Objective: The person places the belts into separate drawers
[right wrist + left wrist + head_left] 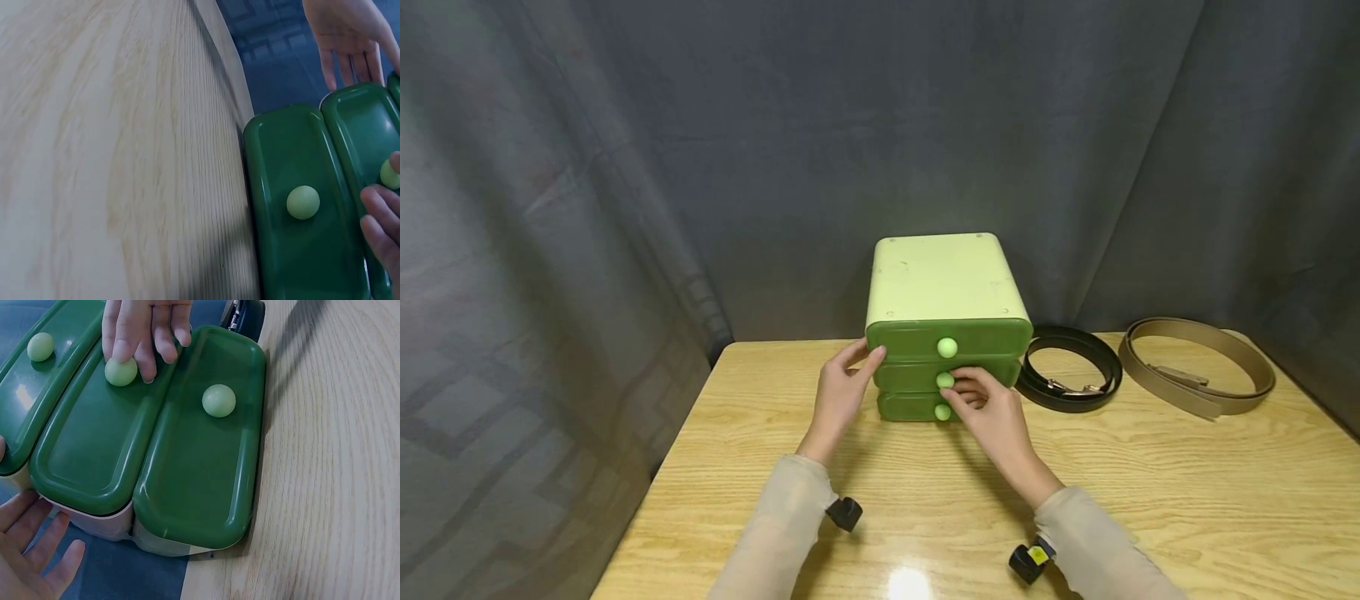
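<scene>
The wooden table [722, 483] fills the lower part of the head view, giving a flat base on which the cabinet [943, 275], near the centre of the frame, could still slide or tip if tugged carelessly. At centre right, the black belt [1075, 404] lies just beside the cabinet and the tan belt [1165, 390] farther right, so any sideways drift had better be avoided. Of the 3 green drawers, the middle drawer [910, 377] sits between the top drawer [910, 340] and the bottom drawer [910, 407], and a pull here works best level and straight, so the front doesn't bind. The left hand [838, 396], left of centre, has its thumb on the top drawer's left end and its fingers loosely spread along the side: a good brace, provided they keep clear of the middle drawer's edge. The right hand [1000, 417] pinches the middle knob [945, 380] between thumb and forefinger; a firm, centred pinch should suit so smooth a ball, with the knuckles held off the bottom knob [942, 412] below.
</scene>
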A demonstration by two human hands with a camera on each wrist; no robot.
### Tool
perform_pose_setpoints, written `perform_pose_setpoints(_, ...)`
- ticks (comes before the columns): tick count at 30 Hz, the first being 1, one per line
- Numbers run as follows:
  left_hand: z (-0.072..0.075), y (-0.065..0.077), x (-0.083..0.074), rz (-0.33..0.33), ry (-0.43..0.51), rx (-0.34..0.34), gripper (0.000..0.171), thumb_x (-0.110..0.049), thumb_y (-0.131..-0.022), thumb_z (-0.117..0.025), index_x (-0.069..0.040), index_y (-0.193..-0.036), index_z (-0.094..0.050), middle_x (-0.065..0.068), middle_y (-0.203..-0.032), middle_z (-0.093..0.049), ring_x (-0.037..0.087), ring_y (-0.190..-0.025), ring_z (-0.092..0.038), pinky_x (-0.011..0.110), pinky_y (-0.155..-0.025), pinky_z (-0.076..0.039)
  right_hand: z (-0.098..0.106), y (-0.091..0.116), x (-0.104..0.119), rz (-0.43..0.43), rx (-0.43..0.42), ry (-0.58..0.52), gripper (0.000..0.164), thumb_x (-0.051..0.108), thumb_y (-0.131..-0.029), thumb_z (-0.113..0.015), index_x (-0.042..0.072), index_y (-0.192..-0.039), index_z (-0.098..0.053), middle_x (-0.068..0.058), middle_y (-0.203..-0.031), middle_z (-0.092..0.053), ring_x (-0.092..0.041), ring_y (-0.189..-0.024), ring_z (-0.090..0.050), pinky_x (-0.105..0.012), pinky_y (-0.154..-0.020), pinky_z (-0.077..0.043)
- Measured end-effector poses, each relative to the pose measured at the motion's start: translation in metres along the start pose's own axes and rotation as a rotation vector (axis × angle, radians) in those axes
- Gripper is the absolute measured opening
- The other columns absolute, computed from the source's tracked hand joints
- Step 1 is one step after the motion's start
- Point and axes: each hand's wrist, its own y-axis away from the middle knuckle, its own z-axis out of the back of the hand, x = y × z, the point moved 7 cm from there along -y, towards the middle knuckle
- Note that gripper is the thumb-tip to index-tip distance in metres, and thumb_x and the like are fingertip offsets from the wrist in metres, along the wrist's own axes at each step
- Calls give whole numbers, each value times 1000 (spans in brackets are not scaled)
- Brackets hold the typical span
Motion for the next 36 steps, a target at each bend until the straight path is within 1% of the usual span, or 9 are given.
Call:
perform_pose_setpoints(5,0,0,1,5,-2,3,54,-47,-93,-67,-11,-134,-63,8,-126,-65,26,-106,-63,44,-90,-51,-2,-2,-1,-32,-38,-32,26,11,-83,-82,5,-105,-69,-5,-87,-73,-14,-76,-69,-23,-65,-55)
perform_pose_setpoints(9,0,0,1,8,-1,5,53,-46,-93,-67,-12,-133,-64,8,-126,-65,27,-105,-63,45,-90,-51,-3,-3,-1,-34,-67,-36,26,11,-81,-83,3,-101,-69,-6,-85,-73,-16,-75,-70,-21,-65,-55)
perform_pose_setpoints(14,0,-1,0,0,-1,6,52,-45,-93,-67,-12,-133,-64,7,-125,-66,27,-109,-62,44,-92,-50,-3,-3,-1,-30,-88,-46,22,9,-81,-83,3,-97,-70,-7,-83,-73,-17,-74,-69,-20,-65,-55)
perform_pose_setpoints(22,1,-3,-1,-17,-3,12,49,-43,-94,-68,-12,-132,-65,7,-124,-66,24,-108,-62,43,-91,-51,-3,-3,-1,-10,-85,-50,15,8,-82,-82,6,-91,-71,-4,-82,-73,-13,-73,-69,-20,-65,-55)
perform_pose_setpoints(28,2,-4,-3,-33,-11,23,48,-42,-94,-68,-12,-131,-65,6,-124,-66,21,-113,-61,42,-92,-50,-3,-2,2,2,-72,-43,14,9,-82,-82,7,-90,-71,-2,-82,-73,-14,-73,-69,-21,-66,-56)
perform_pose_setpoints(36,2,-5,-3,-13,-9,40,51,-44,-93,-68,-12,-133,-64,6,-126,-65,23,-114,-60,43,-92,-50,-2,0,3,-7,-58,-28,14,10,-82,-82,8,-92,-72,-1,-83,-73,-14,-74,-69,-22,-67,-56)
